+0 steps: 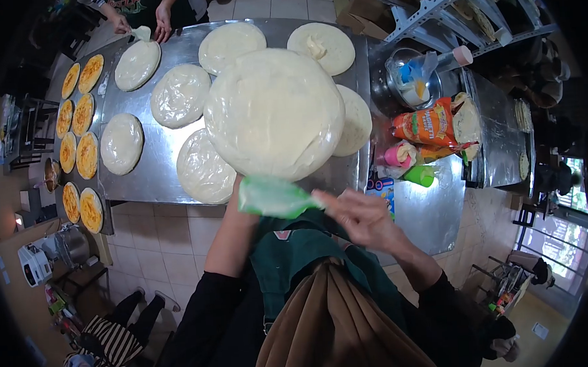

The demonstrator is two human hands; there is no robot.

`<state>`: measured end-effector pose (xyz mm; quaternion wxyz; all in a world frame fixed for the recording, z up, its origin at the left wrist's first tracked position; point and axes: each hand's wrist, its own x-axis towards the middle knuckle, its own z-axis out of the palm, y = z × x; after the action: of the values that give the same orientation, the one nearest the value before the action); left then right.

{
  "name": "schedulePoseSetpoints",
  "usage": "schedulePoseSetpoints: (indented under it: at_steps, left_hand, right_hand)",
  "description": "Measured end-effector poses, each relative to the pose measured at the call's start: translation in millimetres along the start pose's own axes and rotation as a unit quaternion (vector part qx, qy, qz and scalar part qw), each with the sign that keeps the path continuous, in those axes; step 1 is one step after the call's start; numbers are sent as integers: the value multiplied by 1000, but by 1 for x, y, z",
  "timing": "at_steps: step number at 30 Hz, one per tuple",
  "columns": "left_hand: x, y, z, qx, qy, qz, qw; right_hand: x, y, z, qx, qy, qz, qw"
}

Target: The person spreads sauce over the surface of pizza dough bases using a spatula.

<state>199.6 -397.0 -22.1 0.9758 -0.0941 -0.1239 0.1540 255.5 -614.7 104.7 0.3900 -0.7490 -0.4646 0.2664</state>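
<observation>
A large, pale round cake-like disc (274,112), coated with a creamy spread, is raised above the metal table. My left hand (237,186) supports it from below, its fingers hidden under the disc. My right hand (361,216) is closed around the handle of a green spatula (275,197). The wide blade is blurred by motion and lies just below the disc's near edge. Around the raised disc lie similar coated rounds, including a glossy one (205,168) at the near edge and a round (321,48) with a lump of spread on top.
The metal table (156,186) also bears several orange-topped rounds (86,156) at left. A metal bowl (437,92), an orange bag (426,125), a pink cup (398,156) and a green cup (419,175) stand at right. Another person's hands (162,22) work at the far left.
</observation>
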Motion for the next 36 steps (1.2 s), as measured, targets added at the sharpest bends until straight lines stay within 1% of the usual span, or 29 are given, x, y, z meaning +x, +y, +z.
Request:
schedulePoseSetpoints:
  at_steps: [3, 6, 7, 8, 10, 13, 16, 17, 18, 20, 23, 26, 27, 29, 31, 32, 33, 35, 36]
  left_hand:
    - [3, 2, 2, 0, -2, 7, 1000]
    - [5, 3, 3, 2, -6, 10, 1000]
    - [5, 3, 4, 1, -7, 12, 1000]
    - [4, 4, 5, 3, -7, 14, 1000]
    - [3, 6, 8, 6, -6, 18, 1000]
    - [9, 8, 11, 11, -7, 23, 1000]
    - [10, 9, 16, 11, -14, 29, 999]
    - [10, 10, 16, 12, -14, 32, 999]
    - [11, 11, 17, 12, -17, 34, 999]
    - [11, 12, 19, 15, -17, 37, 999]
    - [14, 11, 22, 17, -21, 39, 999]
    - [17, 9, 22, 17, -28, 42, 999]
    - [18, 9, 22, 17, -29, 44, 998]
    - [16, 10, 21, 19, -30, 48, 998]
    - [14, 8, 21, 22, -29, 51, 998]
    - [14, 7, 21, 22, -29, 54, 998]
    - [14, 6, 23, 22, -28, 54, 998]
    - [16, 1, 32, 22, -24, 66, 997]
    - [16, 1, 33, 12, -19, 50, 999]
  right_hand:
    - [17, 32, -16, 11, 157, -13, 987]
    - [15, 35, -8, -55, 120, -27, 991]
    - [7, 32, 6, -69, 104, -80, 989]
    - [-2, 14, 6, -66, 42, -60, 995]
    - [-4, 11, 7, -16, 50, -59, 997]
    - [12, 39, -14, -2, 195, -11, 981]
    - [2, 40, 9, -37, 166, -17, 985]
    - [-6, 27, 19, -21, 109, -11, 994]
    - [-10, 23, 32, 40, 106, -51, 992]
    - [-6, 23, 31, 43, 109, -44, 992]
    - [12, 56, 15, 104, 249, 39, 962]
    - [11, 54, 40, 163, 199, 62, 964]
    - [9, 46, 52, 157, 188, -33, 969]
    - [18, 38, 58, 141, 160, -95, 972]
    - [26, 35, 59, 277, 168, -33, 945]
    - [30, 34, 59, 344, 179, -4, 922]
    - [39, 44, 48, 434, 174, 37, 883]
    - [56, 47, 24, 527, 177, 35, 830]
    - [60, 38, 12, 535, 186, -4, 824]
